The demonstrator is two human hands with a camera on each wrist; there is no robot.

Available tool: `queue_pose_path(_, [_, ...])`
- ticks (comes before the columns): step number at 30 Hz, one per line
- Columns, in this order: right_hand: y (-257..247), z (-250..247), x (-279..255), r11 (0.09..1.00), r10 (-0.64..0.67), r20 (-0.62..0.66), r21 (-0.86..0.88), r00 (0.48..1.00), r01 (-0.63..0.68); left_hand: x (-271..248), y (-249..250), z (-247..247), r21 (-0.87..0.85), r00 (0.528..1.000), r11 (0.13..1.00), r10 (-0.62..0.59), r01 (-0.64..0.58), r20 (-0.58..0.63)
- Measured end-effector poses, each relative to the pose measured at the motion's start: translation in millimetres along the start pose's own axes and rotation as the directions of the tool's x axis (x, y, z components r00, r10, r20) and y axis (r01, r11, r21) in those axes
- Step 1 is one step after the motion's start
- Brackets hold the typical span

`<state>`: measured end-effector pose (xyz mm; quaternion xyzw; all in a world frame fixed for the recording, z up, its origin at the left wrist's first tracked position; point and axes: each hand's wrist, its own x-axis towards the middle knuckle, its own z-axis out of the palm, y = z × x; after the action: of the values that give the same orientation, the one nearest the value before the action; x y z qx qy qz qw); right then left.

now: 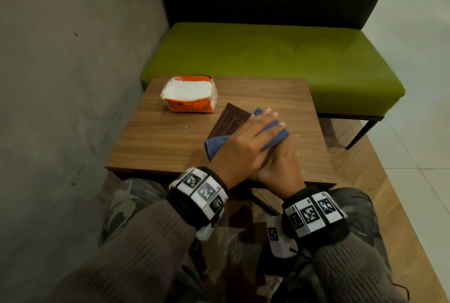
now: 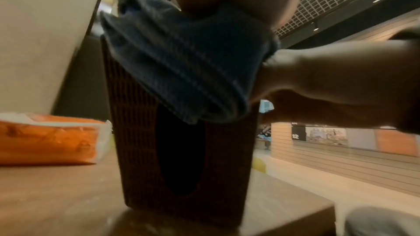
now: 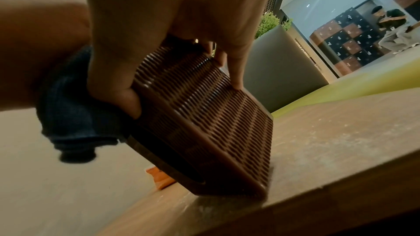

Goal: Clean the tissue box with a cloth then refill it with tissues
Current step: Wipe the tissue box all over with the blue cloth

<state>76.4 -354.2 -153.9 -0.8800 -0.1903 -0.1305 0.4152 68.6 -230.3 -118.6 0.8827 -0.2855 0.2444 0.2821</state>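
Observation:
A brown woven tissue box (image 1: 231, 120) stands tilted on the wooden table (image 1: 158, 146), its dark oval slot facing the left wrist camera (image 2: 179, 150). My left hand (image 1: 248, 139) lies flat on a folded blue cloth (image 1: 213, 148) and presses it against the box's upper side. Under it, my right hand (image 1: 280, 166) grips the box's near end; in the right wrist view the thumb and fingers (image 3: 234, 71) clamp the weave (image 3: 204, 123). An orange pack of white tissues (image 1: 190, 94) lies at the table's far left, apart from the box.
A green bench (image 1: 267, 59) with a dark backrest stands behind the table. A grey wall (image 1: 60, 59) runs along the left. My knees sit under the table's near edge. Pale crumbs or dust speckle the tabletop by the box.

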Motion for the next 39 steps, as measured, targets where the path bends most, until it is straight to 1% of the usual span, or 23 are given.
queue_pose_path(2, [-2.6,0.9,-1.2,0.998,0.038,0.013,0.045,0.999,-0.038,13.1,-17.0,-5.7,-0.026,0.992,0.992,-0.123,0.123,-0.026])
queue_pose_path(4, [-3.6,-0.1,-0.8,0.998,0.056,0.007,0.042,0.998,-0.056,23.7,-28.6,-11.2,-0.078,0.913,0.925,-0.379,0.371,-0.153])
queue_pose_path(5, [-4.7,-0.4,-0.2,0.997,0.059,-0.003,0.045,0.998,-0.059,25.0,-27.0,-9.7,-0.083,0.881,0.901,-0.434,0.426,-0.190])
queue_pose_path(6, [-5.1,-0.1,0.9,0.998,0.053,-0.006,0.041,0.999,-0.053,23.9,-20.0,-6.8,-0.074,0.892,0.912,-0.409,0.403,-0.194])
queue_pose_path(9, [1.2,4.1,1.0,0.999,-0.001,0.015,-0.045,1.000,0.001,5.9,4.1,6.9,-0.083,0.994,0.993,-0.086,0.080,-0.074])
queue_pose_path(12, [9.8,4.2,-2.9,0.992,0.129,0.072,-0.020,0.989,-0.128,-15.7,-1.2,3.9,-0.056,0.990,0.989,0.138,-0.136,0.039])
queue_pose_path(14, [8.7,0.6,-2.1,0.985,0.152,0.016,0.086,0.988,-0.152,-25.3,-13.8,-2.9,-0.005,0.994,0.994,0.105,-0.105,0.034])
queue_pose_path(15, [6.4,-1.7,-1.6,0.989,0.123,-0.002,0.084,0.992,-0.123,-28.7,-21.1,-5.4,-0.006,1.000,1.000,0.003,-0.003,-0.022])
queue_pose_path(16, [3.8,-2.6,-1.3,0.992,0.107,-0.001,0.065,0.994,-0.107,-31.2,-27.3,-7.9,-0.035,0.984,0.990,-0.142,0.139,-0.107])
queue_pose_path(18, [-2.5,-2.5,-0.1,0.996,0.085,0.010,0.035,0.996,-0.085,-33.4,-30.7,-7.5,-0.108,0.897,0.932,-0.363,0.346,-0.254])
queue_pose_path(19, [-3.0,-0.9,-1.0,0.996,0.083,0.013,0.031,0.996,-0.084,-34.7,-25.2,-5.5,-0.099,0.895,0.933,-0.359,0.345,-0.264])
queue_pose_path(21, [-3.4,-0.7,-2.9,0.995,0.087,0.005,0.039,0.996,-0.087,-43.1,-8.7,0.6,-0.033,0.980,0.991,-0.133,0.130,-0.145])
queue_pose_path(23, [-1.7,-2.9,-3.7,0.994,0.091,0.005,0.057,0.996,-0.091,-50.6,-8.7,-2.1,-0.012,0.998,0.998,0.058,-0.058,-0.021])
queue_pose_path(24, [-1.0,-4.2,-4.0,0.994,0.099,0.008,0.051,0.995,-0.099,-51.0,-16.8,-5.7,-0.012,0.999,0.999,0.048,-0.048,-0.010])
queue_pose_path(26, [-0.5,-5.6,-4.6,0.994,0.102,0.019,0.039,0.995,-0.103,-50.1,-32.6,-7.8,-0.048,0.978,0.985,-0.172,0.168,-0.119])
queue_pose_path(27, [-0.6,-5.8,-4.9,0.994,0.105,0.021,0.041,0.994,-0.106,-47.2,-36.5,-10.6,-0.109,0.916,0.944,-0.330,0.313,-0.226])
queue_pose_path(29, [-2.9,-5.2,-4.8,0.994,0.099,0.010,0.038,0.995,-0.100,-39.6,-39.4,-17.9,-0.278,0.710,0.793,-0.609,0.542,-0.354])
queue_pose_path(32, [-2.4,-4.0,-6.4,0.993,0.093,0.021,0.064,0.995,-0.094,-35.6,-49.3,-19.3,-0.541,0.428,0.433,-0.892,0.721,-0.144])
queue_pose_path(34, [-1.0,-4.5,-9.7,0.981,0.127,0.013,0.148,0.992,-0.127,-42.5,-64.3,-15.6,-0.651,0.257,0.154,-0.964,0.743,0.065])
queue_pose_path(35, [-2.0,-5.8,-11.1,0.964,0.155,-0.008,0.221,0.988,-0.149,-48.9,-68.4,-15.2,-0.655,0.200,0.048,-0.967,0.754,0.159])
queue_pose_path(37, [-4.6,-9.1,-12.2,0.921,0.191,-0.066,0.358,0.979,-0.155,-61.6,-74.6,-20.5,-0.651,0.143,-0.225,-0.875,0.725,0.462])
queue_pose_path(38, [-5.3,-9.7,-12.5,0.907,0.192,-0.095,0.398,0.977,-0.139,-64.0,-72.7,-25.5,-0.627,0.143,-0.369,-0.776,0.687,0.614])
queue_pose_path(39, [-5.9,-9.5,-12.9,0.898,0.190,-0.116,0.421,0.975,-0.125,-64.9,-67.5,-30.9,-0.605,0.167,-0.434,-0.704,0.668,0.690])
